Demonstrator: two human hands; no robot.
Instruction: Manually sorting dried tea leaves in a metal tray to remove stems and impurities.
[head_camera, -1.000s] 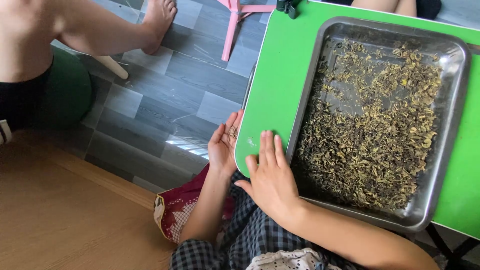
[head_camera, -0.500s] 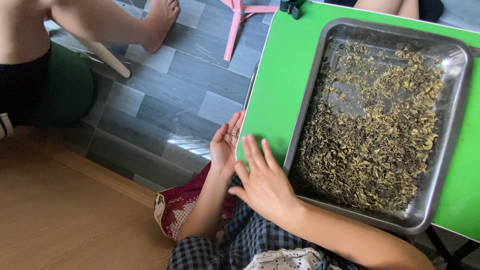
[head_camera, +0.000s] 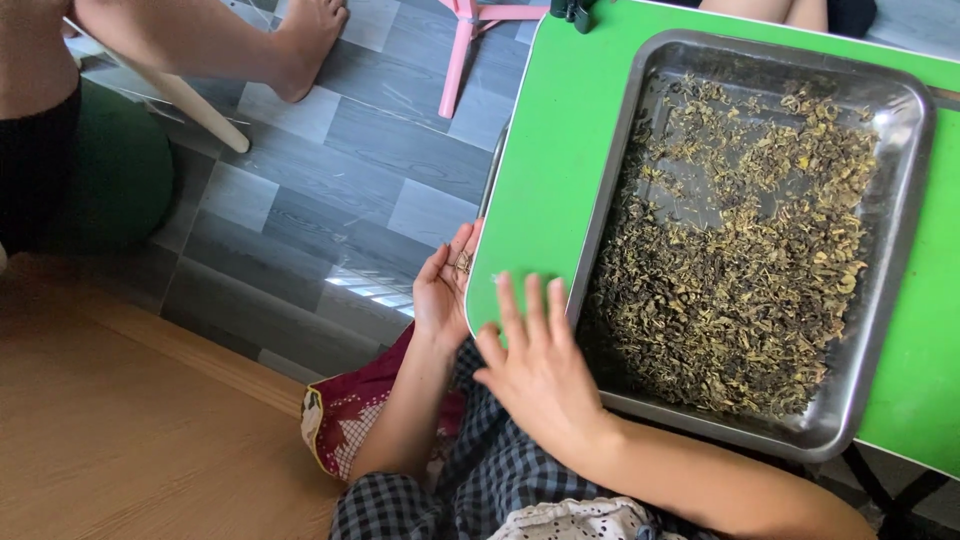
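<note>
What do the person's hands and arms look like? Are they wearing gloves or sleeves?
No gloves and no sleeves show: the left hand and right hand are bare, with bare forearms. No rings, watch or bracelets show. Lower down, the person wears dark checked clothing.

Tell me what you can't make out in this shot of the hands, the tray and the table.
- Left hand, head view: a few bits in the cupped palm, too small to identify.
- Right hand: palm faces down, underside hidden.
- Tray: dried bits cover most of its floor.
- Green table: cut off by the picture's top and right edges.
</note>
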